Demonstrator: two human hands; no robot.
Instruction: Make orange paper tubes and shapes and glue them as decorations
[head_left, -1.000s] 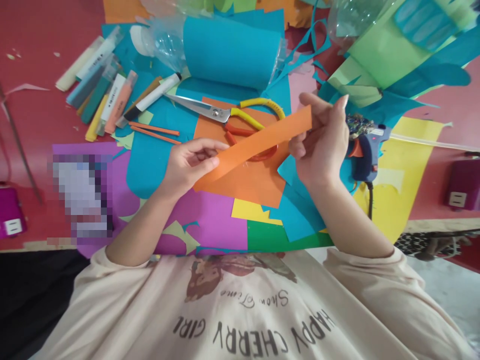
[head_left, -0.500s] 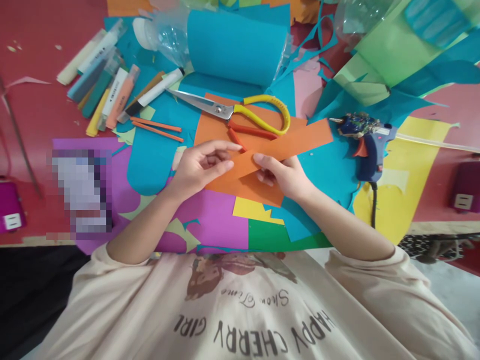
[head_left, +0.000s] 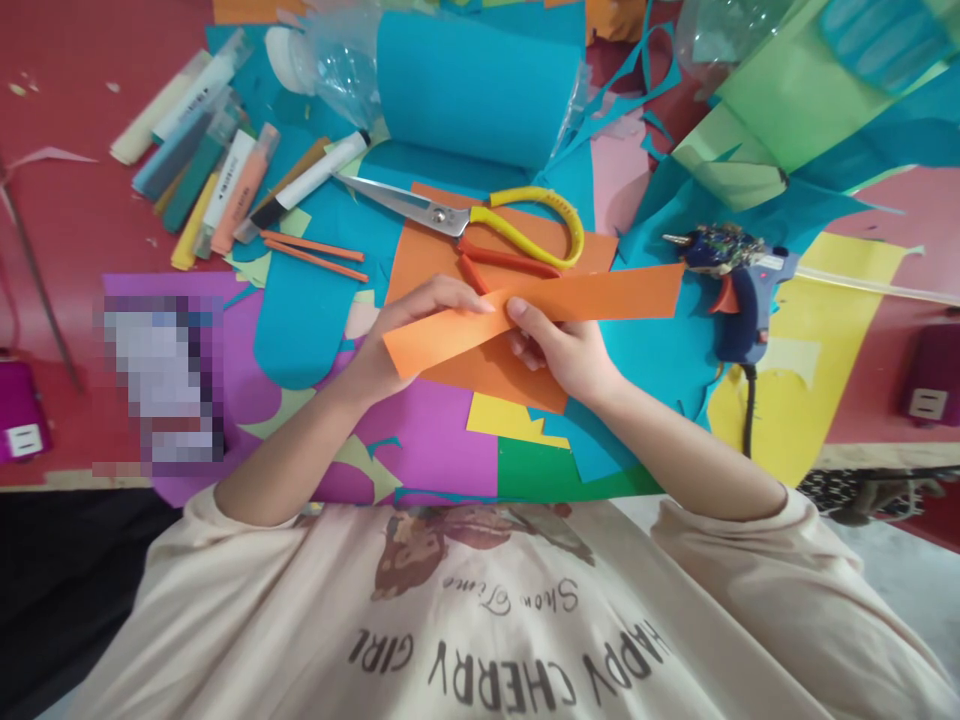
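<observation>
I hold a long orange paper strip (head_left: 600,297) with both hands above the table. My left hand (head_left: 390,345) grips its left end, with most of the hand behind the paper and the fingers curled over the top edge. My right hand (head_left: 559,345) pinches the strip near its middle, thumb on top. The strip bends at the pinch and its right end points toward the glue gun (head_left: 731,285). Just beyond my hands, yellow-handled scissors (head_left: 480,218) lie on an orange sheet (head_left: 517,375).
Coloured paper sheets cover the red table (head_left: 67,210). Markers and pens (head_left: 217,180) lie at the back left. A plastic bottle wrapped in blue paper (head_left: 465,85) lies at the back. Green and blue paper pieces (head_left: 780,110) pile up at the back right.
My right hand came down from the strip's raised right end to its middle and pinched it. The strip lowered and now bends there; the left end turned toward me.
</observation>
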